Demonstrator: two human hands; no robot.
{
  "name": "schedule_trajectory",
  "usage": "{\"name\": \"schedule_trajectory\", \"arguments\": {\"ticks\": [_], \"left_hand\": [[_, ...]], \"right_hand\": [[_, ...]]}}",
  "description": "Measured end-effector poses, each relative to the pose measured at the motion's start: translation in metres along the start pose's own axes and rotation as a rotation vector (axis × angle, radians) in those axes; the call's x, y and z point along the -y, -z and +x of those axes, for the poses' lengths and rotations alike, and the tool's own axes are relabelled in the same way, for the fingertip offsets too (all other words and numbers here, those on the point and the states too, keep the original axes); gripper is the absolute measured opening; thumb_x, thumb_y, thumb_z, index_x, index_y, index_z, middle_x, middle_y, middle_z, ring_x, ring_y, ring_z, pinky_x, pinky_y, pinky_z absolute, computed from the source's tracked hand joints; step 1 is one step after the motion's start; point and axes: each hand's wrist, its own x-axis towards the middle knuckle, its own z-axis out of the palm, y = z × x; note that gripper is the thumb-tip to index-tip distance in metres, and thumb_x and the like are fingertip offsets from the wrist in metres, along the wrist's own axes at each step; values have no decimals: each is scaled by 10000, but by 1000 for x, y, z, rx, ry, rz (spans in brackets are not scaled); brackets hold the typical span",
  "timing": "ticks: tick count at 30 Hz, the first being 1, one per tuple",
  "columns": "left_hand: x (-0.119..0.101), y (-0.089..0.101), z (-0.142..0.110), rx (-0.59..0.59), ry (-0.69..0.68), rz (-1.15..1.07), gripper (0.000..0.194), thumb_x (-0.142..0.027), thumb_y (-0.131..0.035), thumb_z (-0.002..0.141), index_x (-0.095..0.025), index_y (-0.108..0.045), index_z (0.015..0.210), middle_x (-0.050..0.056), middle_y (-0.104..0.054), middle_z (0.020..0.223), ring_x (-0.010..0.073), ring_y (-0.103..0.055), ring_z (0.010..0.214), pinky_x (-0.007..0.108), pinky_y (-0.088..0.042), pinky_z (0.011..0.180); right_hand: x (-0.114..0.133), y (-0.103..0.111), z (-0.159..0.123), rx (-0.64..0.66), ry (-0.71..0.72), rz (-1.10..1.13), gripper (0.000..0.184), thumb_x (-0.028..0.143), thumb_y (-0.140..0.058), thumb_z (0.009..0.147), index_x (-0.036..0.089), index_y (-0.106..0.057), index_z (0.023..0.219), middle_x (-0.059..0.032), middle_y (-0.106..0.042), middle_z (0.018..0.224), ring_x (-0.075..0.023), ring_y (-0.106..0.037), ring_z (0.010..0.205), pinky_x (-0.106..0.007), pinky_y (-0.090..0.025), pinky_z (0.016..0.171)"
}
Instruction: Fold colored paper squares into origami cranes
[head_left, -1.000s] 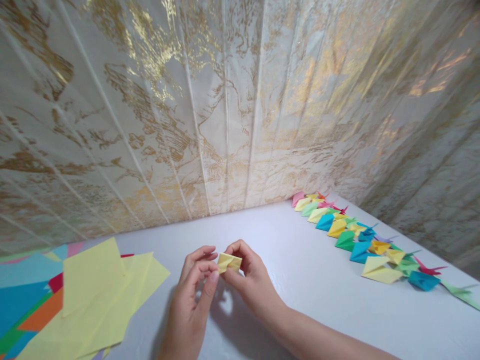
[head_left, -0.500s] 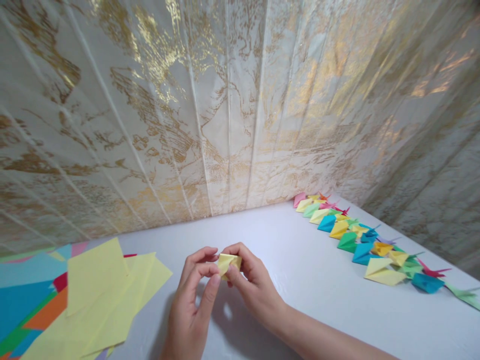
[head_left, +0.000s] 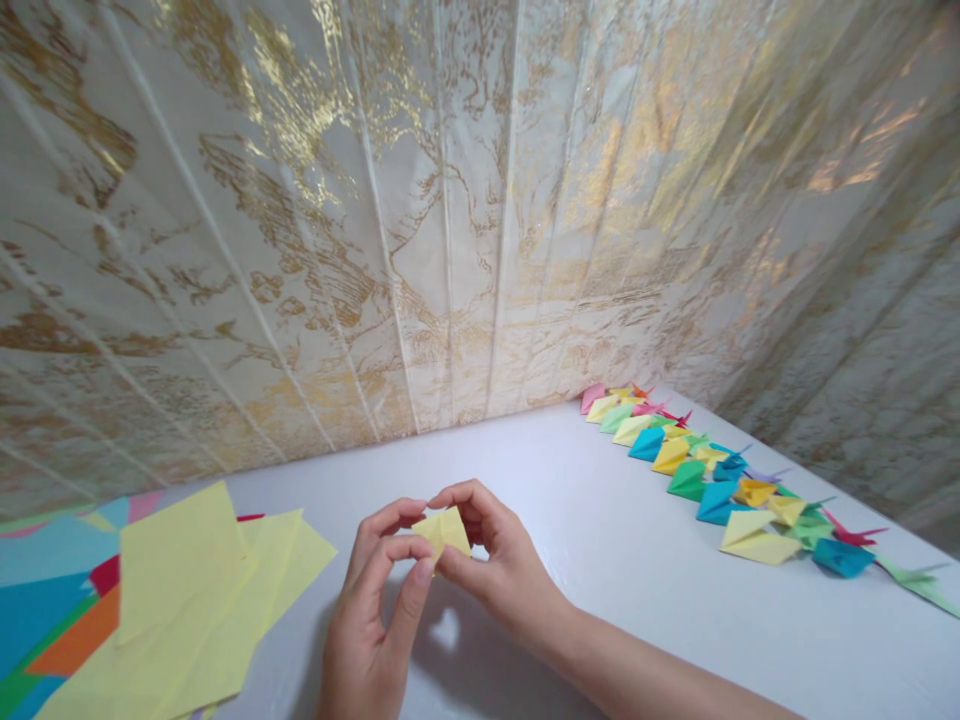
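A small folded piece of yellow paper (head_left: 444,530) is held up between both hands, above the white table (head_left: 540,440). My left hand (head_left: 379,600) grips its left edge between thumb and fingers. From the right, my right hand (head_left: 499,560) pinches the paper, its thumb on the near face and its fingers partly hidden behind. A crease runs across the paper's surface. Shadows of the hands fall on the tabletop below.
Yellow paper sheets (head_left: 180,570) lie at the left on sheets of blue (head_left: 37,610), orange and other colours. Rows of folded paper cranes (head_left: 757,537) in many colours line the table's right edge. A white-and-gold patterned curtain (head_left: 360,250) hangs behind.
The folded yellow paper has turned and shows a broader, flatter face. Both hands keep their hold while the view has shifted slightly.
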Motion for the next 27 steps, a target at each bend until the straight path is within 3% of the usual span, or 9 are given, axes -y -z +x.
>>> {"name": "schedule_trajectory", "arguments": {"ticks": [4, 6, 9, 11, 14, 16, 19, 23, 27], "left_hand": [[-2, 0, -2, 57, -21, 27, 109, -286, -520, 993, -305, -602, 923, -8, -522, 1271, 154, -507, 1269, 266, -410, 1057], [-2, 0, -2, 81, -22, 26, 118, -290, -523, 991, -302, -608, 910, -7, -522, 1280, 161, -504, 1277, 267, -409, 1057], [0, -1, -2, 4, 45, -55, 93, -356, -516, 994, -300, -591, 992, 13, -549, 1274, 182, -527, 1250, 278, -438, 1027], [1, -2, -1, -31, 173, -138, 179, -432, -523, 985, -290, -559, 1089, 31, -601, 1194, 192, -591, 1141, 275, -492, 943], [0, -3, 2, 85, 367, -222, 302, -508, -565, 946, -252, -565, 1107, 25, -665, 1031, 197, -640, 972, 271, -516, 860], [-1, -3, 6, 150, 407, -251, 303, -522, -583, 927, -233, -604, 1018, 10, -678, 941, 193, -640, 894, 263, -510, 829], [0, -2, 11, 114, 405, -238, 303, -528, -598, 903, -230, -628, 860, -33, -622, 750, 168, -591, 719, 238, -495, 722], [2, 2, 15, 120, 369, -162, 277, -503, -626, 883, -227, -650, 867, -25, -651, 779, 178, -601, 764, 232, -479, 723], [-1, 1, 14, 174, 403, -178, 309, -529, -609, 894, -223, -638, 860, -35, -632, 747, 162, -578, 710, 217, -466, 657]], "right_hand": [[-4, 2, 2, 0, -21, 70, 153, 263, -692, 803, 172, -616, 900, 30, -597, 764, -104, -496, 659, -223, -388, 650], [-8, 4, 3, -2, -34, 93, 181, 314, -710, 817, 165, -611, 841, 39, -563, 715, -98, -464, 631, -220, -372, 626], [-14, 6, 4, -7, -13, 99, 283, 419, -726, 843, 165, -603, 827, 40, -537, 703, -101, -450, 634, -223, -366, 621], [-16, 7, 4, 5, 12, 95, 332, 487, -680, 884, 167, -601, 841, 35, -534, 714, -105, -451, 643, -228, -367, 627], [-18, 6, 2, 28, 25, 74, 345, 513, -634, 919, 169, -619, 892, 25, -547, 745, -113, -465, 668, -238, -376, 649], [-17, 6, 1, 24, 16, 65, 338, 513, -636, 917, 176, -632, 937, 16, -566, 777, -122, -484, 689, -245, -386, 658], [-15, 8, 1, -10, 26, 17, 352, 529, -606, 926, 187, -658, 992, -10, -609, 842, -142, -511, 728, -268, -405, 686], [-14, 13, 5, -67, 8, -39, 368, 550, -671, 864, 184, -697, 895, -25, -634, 808, -163, -521, 730, -300, -406, 701], [-17, 13, 9, -115, -86, 109, 403, 542, -794, 737, 165, -669, 668, 4, -566, 635, -138, -465, 627, -276, -372, 620]]}}
